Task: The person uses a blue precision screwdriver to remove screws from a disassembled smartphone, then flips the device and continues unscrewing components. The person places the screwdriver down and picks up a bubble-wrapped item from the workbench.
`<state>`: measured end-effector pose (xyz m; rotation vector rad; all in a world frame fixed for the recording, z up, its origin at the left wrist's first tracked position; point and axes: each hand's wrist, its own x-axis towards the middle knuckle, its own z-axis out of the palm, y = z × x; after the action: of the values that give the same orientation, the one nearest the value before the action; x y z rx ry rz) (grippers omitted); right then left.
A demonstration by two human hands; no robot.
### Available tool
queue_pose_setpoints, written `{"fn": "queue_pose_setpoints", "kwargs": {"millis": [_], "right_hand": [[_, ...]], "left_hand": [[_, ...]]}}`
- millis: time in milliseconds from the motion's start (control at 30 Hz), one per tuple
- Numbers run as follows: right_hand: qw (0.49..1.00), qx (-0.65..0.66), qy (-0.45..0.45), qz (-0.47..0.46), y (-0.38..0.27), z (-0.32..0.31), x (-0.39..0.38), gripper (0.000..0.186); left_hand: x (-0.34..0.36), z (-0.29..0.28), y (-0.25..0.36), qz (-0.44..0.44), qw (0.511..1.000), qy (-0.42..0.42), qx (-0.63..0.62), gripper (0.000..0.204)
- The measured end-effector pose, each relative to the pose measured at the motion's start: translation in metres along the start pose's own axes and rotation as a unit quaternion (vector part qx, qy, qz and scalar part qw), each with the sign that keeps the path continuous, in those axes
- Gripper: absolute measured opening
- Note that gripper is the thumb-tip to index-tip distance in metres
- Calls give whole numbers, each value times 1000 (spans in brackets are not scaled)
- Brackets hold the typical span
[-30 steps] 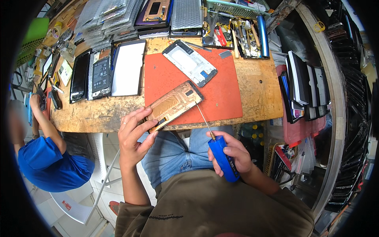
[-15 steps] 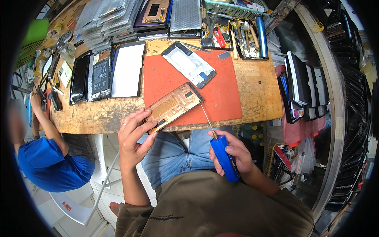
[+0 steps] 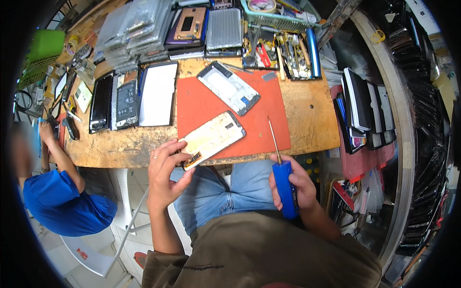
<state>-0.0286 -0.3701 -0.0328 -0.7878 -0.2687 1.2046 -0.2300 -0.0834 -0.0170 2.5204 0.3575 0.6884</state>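
My left hand (image 3: 167, 173) grips the lower-left end of a gold phone frame (image 3: 211, 137) tilted over a red mat (image 3: 261, 134) at the bench's front. My right hand (image 3: 302, 185) is closed round the blue handle of an electric screwdriver (image 3: 285, 189), whose thin metal bit points up over the mat, apart from the gold frame at its right. Farther back on the mat lies a white and black phone frame (image 3: 225, 84) with a small grey plate (image 3: 269, 76) beside it.
Phones (image 3: 126, 103), a white panel (image 3: 156, 96), bubble-wrap stacks (image 3: 132, 33) and tool trays (image 3: 295, 55) cover the wooden bench (image 3: 314, 126). Dark folders (image 3: 370, 105) stand right. At left, a co-worker in blue (image 3: 62, 201) sits with hands at the bench.
The screwdriver bit has lifted off the gold frame's right edge and moved right with my right hand. The gold frame is angled differently and now looks brighter. The whole view has shifted slightly.
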Motion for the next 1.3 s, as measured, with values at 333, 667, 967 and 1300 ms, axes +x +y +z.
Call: {"fn": "queue_pose_setpoints", "kwargs": {"millis": [333,667,967,1300], "right_hand": [[992,-83,-68,65,6,25,-12,69],[940,-199,-228,158,23,65,-12,64],[932,-145,-269,196,20,81,-11,63],[892,-142,-353,244,12,83,-18,65]], "left_hand": [[-9,7,22,-61,994,82,30,44],[-41,18,80,-277,767,143,-561,24],[-46,12,89,-194,776,232,-553,27],[-27,-43,92,-102,741,378,-545,24]]}}
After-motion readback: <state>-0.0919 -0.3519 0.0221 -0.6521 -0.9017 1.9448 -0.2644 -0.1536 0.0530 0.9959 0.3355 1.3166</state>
